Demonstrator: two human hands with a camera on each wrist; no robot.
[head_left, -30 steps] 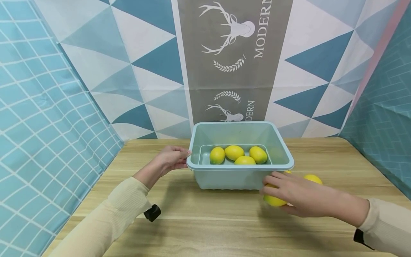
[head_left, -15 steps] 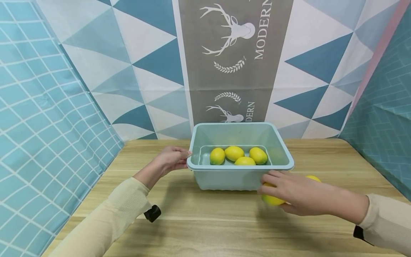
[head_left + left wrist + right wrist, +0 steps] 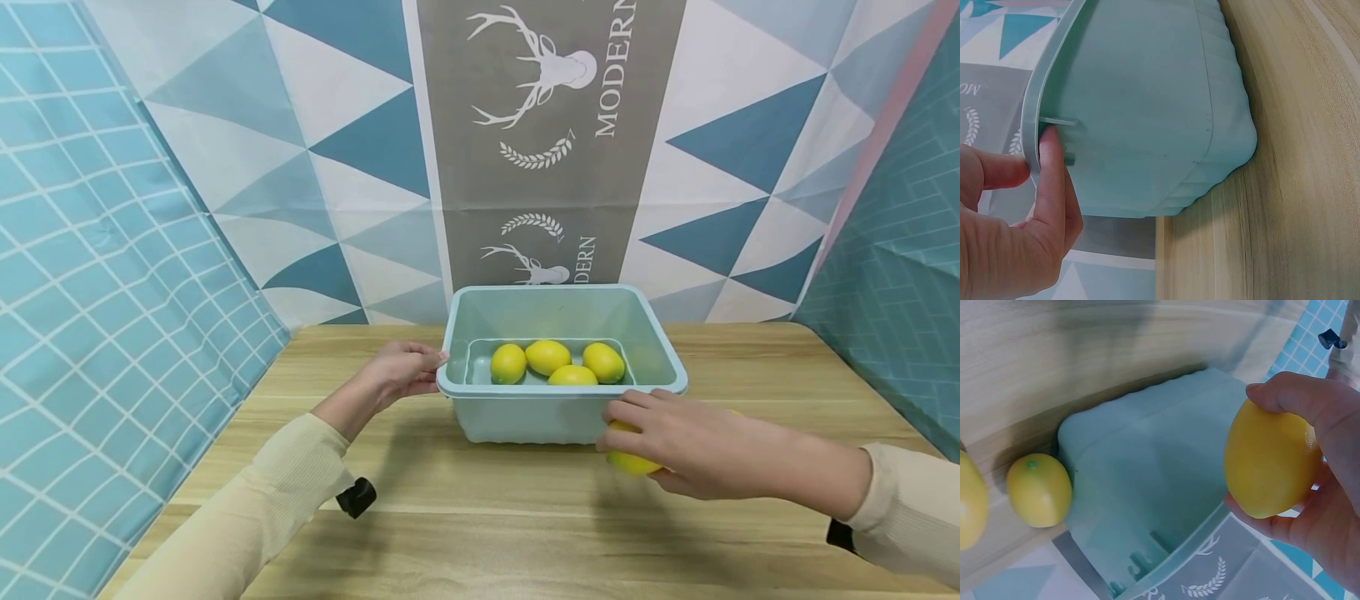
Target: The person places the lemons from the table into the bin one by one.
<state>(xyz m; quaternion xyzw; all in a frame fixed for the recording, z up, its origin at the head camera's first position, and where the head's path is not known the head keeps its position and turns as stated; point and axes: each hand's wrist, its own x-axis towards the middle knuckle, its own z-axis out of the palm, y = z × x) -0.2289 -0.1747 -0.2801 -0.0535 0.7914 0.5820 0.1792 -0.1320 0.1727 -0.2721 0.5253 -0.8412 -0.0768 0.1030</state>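
Note:
A light blue-green plastic basin (image 3: pixel 525 418) stands on the wooden table, several lemons (image 3: pixel 548 357) lying on its floor. At its left end my left hand (image 3: pixel 393 375) pinches the rim, thumb on the outer lip and fingers tucked beneath, as the left wrist view shows. My right hand (image 3: pixel 693 446) grips a lemon (image 3: pixel 1272 459) between thumb and fingers, just in front of the basin's near right corner and above the table. In the head view this held lemon is partly covered by the fingers.
Two more lemons rest on the table to the right of the basin in the right wrist view, one lemon (image 3: pixel 1039 490) close to its wall and another lemon (image 3: pixel 969 500) at the frame's edge. A patterned backdrop (image 3: pixel 360 125) rises behind the wooden table (image 3: pixel 480 533).
My right hand, with the lemon in its grip, has shifted slightly left and up toward the basin's corner. The left hand and the basin have stayed in place.

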